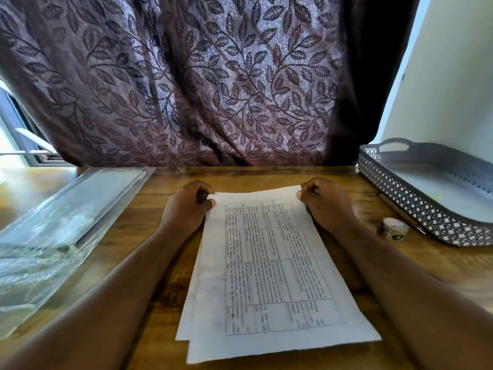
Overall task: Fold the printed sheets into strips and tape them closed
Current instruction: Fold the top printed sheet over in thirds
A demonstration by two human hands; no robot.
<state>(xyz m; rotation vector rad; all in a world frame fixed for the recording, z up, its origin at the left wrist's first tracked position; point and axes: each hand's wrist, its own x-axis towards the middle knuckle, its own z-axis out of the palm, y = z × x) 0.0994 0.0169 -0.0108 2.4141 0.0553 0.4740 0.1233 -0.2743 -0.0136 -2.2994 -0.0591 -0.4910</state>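
Observation:
A small stack of printed sheets (269, 273) with a text table lies lengthwise on the wooden table (165, 182), its edges slightly fanned at the near left corner. My left hand (190, 204) pinches the far left corner of the top sheet. My right hand (324, 200) pinches the far right corner. The far edge is held slightly off the table. A small roll of patterned tape (394, 228) stands to the right of my right forearm.
A grey perforated plastic tray (416, 209) sits at the right, with a pen (400, 213) lying along its near side. Clear plastic sleeves (61, 222) lie at the left. A leaf-patterned curtain (213, 81) hangs behind the table's far edge.

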